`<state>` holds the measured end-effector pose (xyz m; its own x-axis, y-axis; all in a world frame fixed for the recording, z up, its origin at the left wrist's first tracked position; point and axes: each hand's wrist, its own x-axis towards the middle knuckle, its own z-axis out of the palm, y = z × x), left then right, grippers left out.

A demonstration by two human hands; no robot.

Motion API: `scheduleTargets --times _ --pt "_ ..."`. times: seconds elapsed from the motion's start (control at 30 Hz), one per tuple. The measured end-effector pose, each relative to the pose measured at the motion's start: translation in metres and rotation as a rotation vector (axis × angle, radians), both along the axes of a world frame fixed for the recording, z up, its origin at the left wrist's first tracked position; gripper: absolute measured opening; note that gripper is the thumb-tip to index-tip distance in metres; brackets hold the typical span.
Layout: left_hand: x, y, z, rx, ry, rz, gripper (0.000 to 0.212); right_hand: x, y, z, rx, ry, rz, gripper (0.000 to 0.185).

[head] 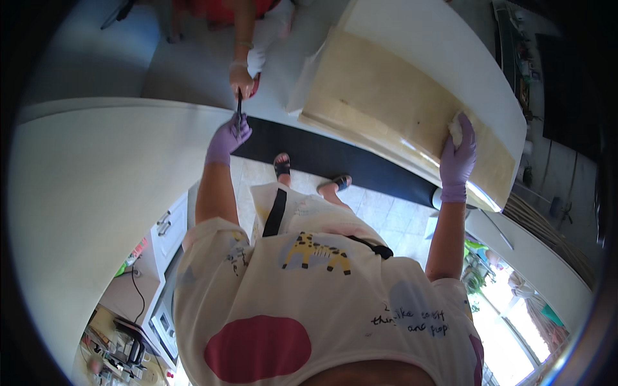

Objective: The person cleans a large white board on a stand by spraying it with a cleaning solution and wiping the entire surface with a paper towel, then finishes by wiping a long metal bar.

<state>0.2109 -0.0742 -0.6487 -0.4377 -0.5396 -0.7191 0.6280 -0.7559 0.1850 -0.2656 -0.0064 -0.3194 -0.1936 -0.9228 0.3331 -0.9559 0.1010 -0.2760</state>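
My left hand (pixel 228 137), in a purple glove, grips one end of a thin dark tool (pixel 239 105), whose exact kind I cannot tell. The other end is in the hand of another person (pixel 241 81). On the right, my right hand (pixel 457 158), gloved in purple too, holds a crumpled white cloth or wad (pixel 455 129) against a beige, shiny-edged sheet or panel (pixel 381 91). This sheet lies over a white surface (pixel 425 29).
A dark mat (pixel 309 144) lies on the tiled floor (pixel 381 210) by my sandalled feet. White drawers (pixel 170 231) stand at the left, with a cluttered shelf (pixel 116 352) below. A bright window (pixel 507 328) is at the lower right, and a large dark screen (pixel 569 96) stands far right.
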Motion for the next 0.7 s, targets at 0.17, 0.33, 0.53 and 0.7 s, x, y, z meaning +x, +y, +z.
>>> scheduleTargets --times 0.17,0.33,0.53,0.7 --pt "-0.007 0.035 0.045 -0.088 0.203 0.126 0.025 -0.002 0.002 -0.001 -0.020 0.015 0.042 0.051" --pt "-0.038 0.059 0.159 -0.336 0.230 0.374 0.026 -0.003 0.007 0.001 -0.011 0.013 0.033 0.050" --pt "-0.126 0.032 0.308 -0.761 0.308 0.277 0.027 -0.004 0.004 0.006 0.038 -0.014 0.018 0.052" --pt "-0.251 -0.016 0.354 -0.978 0.218 0.126 0.026 -0.003 0.000 -0.001 0.012 0.012 0.022 0.052"
